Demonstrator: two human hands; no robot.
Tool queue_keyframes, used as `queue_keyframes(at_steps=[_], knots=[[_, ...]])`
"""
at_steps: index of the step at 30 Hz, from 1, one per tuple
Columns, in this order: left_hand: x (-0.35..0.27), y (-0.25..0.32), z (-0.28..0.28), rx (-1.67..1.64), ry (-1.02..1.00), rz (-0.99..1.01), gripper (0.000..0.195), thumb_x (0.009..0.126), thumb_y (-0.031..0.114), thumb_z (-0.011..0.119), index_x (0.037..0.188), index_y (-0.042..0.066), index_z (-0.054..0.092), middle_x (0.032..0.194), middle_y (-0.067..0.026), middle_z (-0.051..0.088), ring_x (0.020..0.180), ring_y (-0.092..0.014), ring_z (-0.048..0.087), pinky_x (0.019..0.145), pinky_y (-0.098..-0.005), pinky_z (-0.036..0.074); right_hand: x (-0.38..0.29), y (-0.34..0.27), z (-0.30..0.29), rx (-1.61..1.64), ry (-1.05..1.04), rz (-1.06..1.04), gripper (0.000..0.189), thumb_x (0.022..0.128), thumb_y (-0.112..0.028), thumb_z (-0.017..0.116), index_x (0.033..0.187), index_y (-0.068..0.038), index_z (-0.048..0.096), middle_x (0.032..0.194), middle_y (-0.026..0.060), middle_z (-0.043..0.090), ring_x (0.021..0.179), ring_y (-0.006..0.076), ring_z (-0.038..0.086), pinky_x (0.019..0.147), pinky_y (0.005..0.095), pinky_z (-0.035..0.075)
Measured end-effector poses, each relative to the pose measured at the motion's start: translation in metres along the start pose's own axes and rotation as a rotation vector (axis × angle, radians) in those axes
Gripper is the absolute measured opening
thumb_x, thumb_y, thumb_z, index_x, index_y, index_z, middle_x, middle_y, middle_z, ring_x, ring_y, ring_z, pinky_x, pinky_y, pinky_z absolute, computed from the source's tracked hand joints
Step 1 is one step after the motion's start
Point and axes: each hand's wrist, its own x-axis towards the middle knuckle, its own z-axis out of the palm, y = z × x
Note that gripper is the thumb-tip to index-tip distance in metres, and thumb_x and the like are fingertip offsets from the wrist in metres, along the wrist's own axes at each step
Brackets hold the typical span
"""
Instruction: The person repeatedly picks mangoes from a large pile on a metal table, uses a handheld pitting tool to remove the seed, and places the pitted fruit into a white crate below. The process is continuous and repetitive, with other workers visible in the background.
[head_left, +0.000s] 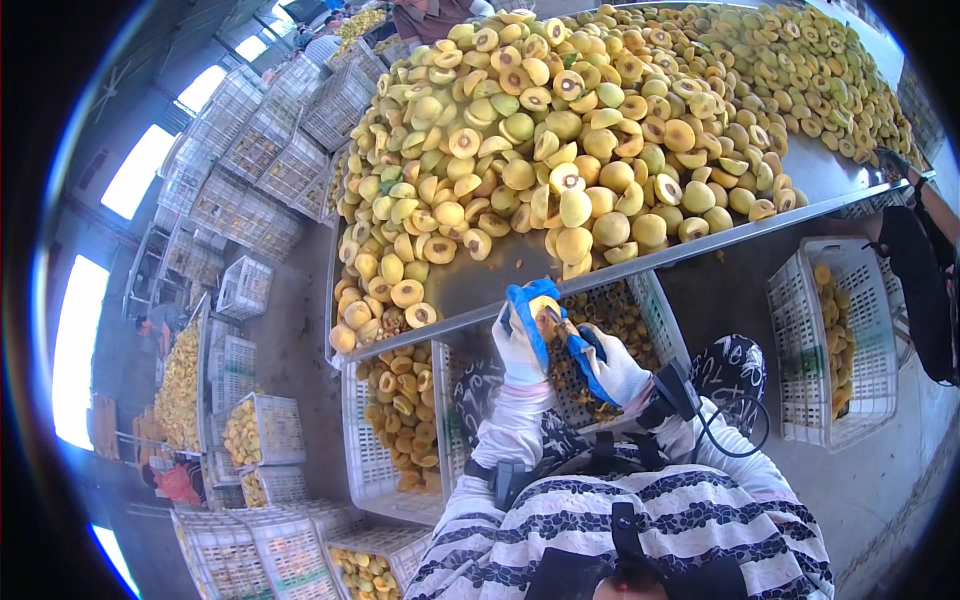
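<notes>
My left hand (521, 337), in a white glove with blue coating, grips a halved yellow peach (541, 307) with its cut side turned to the right. In my right hand (613, 369), gloved alike, is a small hand tool (557, 318) whose metal tip meets the cut face of the fruit. Both hands are just in front of the metal rim (480, 312) of a table heaped with peach halves (517, 176). Below them, a plastic crate (661, 319) between my knees holds small brown and yellow scraps, partly hidden by my hands.
Left of my legs stands a white crate (373, 466) of peach halves; another crate (862, 367) with fruit is on the right. A co-worker's arm and dark clothing (919, 277) are at the right edge. Stacked crates (262, 161) line the left side, beside the floor (289, 319).
</notes>
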Motion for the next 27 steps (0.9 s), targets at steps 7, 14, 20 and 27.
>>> queue_keyframes(at_steps=[7,14,20,27], knots=[[-0.006,-0.020,-0.005,-0.133,0.027,0.042,0.033,0.100,0.020,0.053,0.115,-0.008,0.061,0.106,-0.0122,0.067,0.088,-0.017,0.064,0.075,-0.0290,0.054,-0.007,0.015,0.024,-0.142,0.167,-0.102,0.022,0.103,-0.017,0.045,0.113,0.001,0.054,0.080,-0.0021,0.054,0.063,0.0081,0.046,0.056,0.0257,0.039],[-0.011,-0.008,-0.011,0.513,-0.046,0.245,0.037,0.100,0.025,0.047,0.119,-0.005,0.057,0.106,-0.0138,0.065,0.086,-0.021,0.063,0.074,-0.0291,0.053,0.001,0.003,-0.013,-0.148,-0.098,-0.190,0.027,0.098,-0.017,0.052,0.115,0.003,0.054,0.078,0.0086,0.059,0.067,0.0171,0.055,0.062,0.0307,0.045],[-0.009,-0.003,-0.003,0.315,0.000,0.137,0.041,0.100,0.033,0.055,0.104,-0.006,0.064,0.093,-0.0070,0.066,0.078,-0.013,0.060,0.070,-0.0261,0.050,0.002,-0.009,-0.003,-0.245,-0.060,0.086,0.032,0.096,-0.018,0.053,0.119,0.004,0.053,0.088,0.0255,0.066,0.079,0.0373,0.066,0.064,0.0381,0.047],[-0.020,-0.008,0.002,0.393,0.088,0.101,0.046,0.102,0.038,0.052,0.102,-0.006,0.065,0.086,-0.0062,0.065,0.072,-0.012,0.060,0.065,-0.0246,0.049,-0.012,0.008,0.009,-0.437,0.045,-0.067,0.034,0.094,-0.013,0.054,0.125,0.002,0.052,0.089,0.0283,0.064,0.083,0.0429,0.065,0.069,0.0433,0.050]])
